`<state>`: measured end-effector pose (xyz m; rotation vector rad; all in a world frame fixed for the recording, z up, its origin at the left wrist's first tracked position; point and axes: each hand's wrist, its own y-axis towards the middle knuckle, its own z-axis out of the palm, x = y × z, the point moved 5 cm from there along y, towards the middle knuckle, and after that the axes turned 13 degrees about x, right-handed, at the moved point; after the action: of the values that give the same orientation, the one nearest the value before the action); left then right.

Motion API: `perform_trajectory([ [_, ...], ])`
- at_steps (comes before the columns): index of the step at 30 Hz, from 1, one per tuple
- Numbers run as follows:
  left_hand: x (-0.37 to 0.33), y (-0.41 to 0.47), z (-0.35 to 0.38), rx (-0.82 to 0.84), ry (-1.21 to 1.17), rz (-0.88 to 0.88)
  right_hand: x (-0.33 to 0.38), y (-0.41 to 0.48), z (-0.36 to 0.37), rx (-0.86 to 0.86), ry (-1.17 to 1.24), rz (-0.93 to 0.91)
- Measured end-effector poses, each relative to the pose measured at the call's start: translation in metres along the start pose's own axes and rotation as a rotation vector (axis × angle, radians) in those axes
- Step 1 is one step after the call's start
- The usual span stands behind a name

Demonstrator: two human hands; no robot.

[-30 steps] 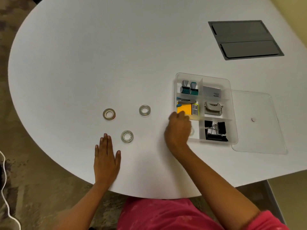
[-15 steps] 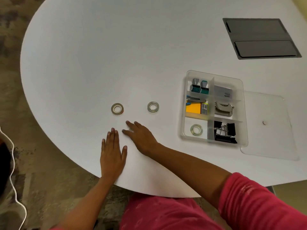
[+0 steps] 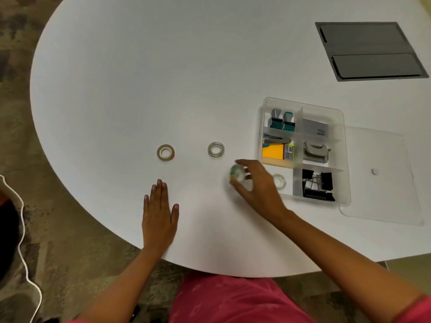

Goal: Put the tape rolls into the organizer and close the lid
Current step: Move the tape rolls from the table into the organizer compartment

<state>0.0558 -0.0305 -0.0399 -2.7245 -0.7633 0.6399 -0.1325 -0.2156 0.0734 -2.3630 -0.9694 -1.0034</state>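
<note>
My right hand [image 3: 257, 187] grips a clear tape roll [image 3: 237, 174] between thumb and fingers, held just above the table left of the clear organizer [image 3: 342, 159]. One tape roll [image 3: 279, 181] lies in the organizer's near left compartment, partly hidden by my hand. Two more rolls rest on the white table: a brownish tape roll [image 3: 165, 152] and a clear tape roll [image 3: 216, 149]. My left hand [image 3: 159, 214] lies flat on the table, palm down, holding nothing. The clear lid [image 3: 382, 194] lies flat to the right of the organizer.
The other compartments hold stamps, a stapler, yellow sticky notes, a small box, a staple remover and black binder clips. A dark cable hatch [image 3: 370, 51] is set into the table at the far right. The table's curved edge [image 3: 210, 270] runs close to my body.
My right hand left one roll in the organizer, reached left beside my left hand, picked up the near roll and now carries it right. My left hand stayed flat.
</note>
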Motion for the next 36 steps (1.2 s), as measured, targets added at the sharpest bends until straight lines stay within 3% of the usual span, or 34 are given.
perform_trajectory([
  [7,-0.003,0.001,0.000,-0.007,-0.010,-0.019,-0.069,-0.023,-0.044,-0.338,0.262,0.397],
  [12,-0.004,0.000,0.001,-0.015,-0.011,-0.032,-0.081,-0.015,-0.031,-0.142,0.016,0.430],
  [24,-0.005,0.001,0.001,-0.026,-0.003,-0.036,-0.078,-0.001,-0.026,-0.055,-0.130,0.489],
  [28,-0.003,0.002,0.003,-0.022,0.003,-0.046,-0.064,-0.007,-0.036,-0.145,-0.190,0.441],
  [32,-0.002,0.002,0.004,-0.026,0.000,-0.053,-0.025,0.001,-0.042,-0.267,-0.266,0.209],
  [36,-0.002,0.004,0.004,-0.035,0.003,-0.055,0.004,0.041,-0.019,-0.101,-0.235,0.070],
])
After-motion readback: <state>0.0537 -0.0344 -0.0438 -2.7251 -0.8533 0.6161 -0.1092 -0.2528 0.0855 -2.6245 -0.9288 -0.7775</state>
